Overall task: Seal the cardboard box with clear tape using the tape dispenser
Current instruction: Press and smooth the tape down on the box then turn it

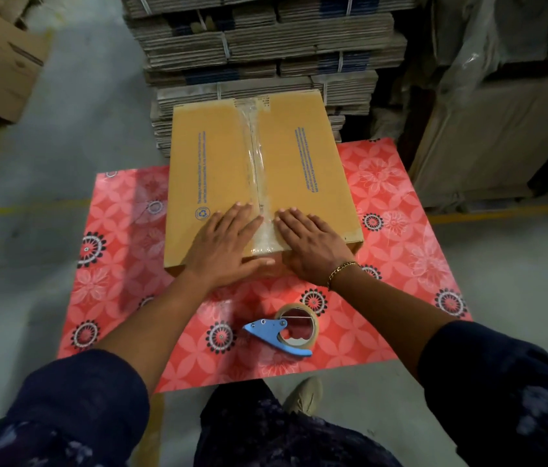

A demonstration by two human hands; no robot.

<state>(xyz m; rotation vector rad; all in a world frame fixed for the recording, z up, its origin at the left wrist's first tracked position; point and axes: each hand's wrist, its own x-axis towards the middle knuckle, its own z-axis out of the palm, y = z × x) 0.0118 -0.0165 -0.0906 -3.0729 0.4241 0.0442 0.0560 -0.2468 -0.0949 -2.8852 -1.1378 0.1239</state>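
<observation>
1. A cardboard box sits in the middle of the frame on a worktop with a red flowery cover.
2. A strip of clear tape runs down the middle of the box top, over the line where the flaps meet.
3. The left hand lies flat on the box, just left of the tape, fingers spread and holding nothing.
4. The right hand lies flat just right of the tape, fingers held close and holding nothing.
5. The blue tape dispenser lies on the worktop near the lower middle of the frame, apart from both hands.
6. Stacks of flat cardboard fill the top of the frame.
</observation>
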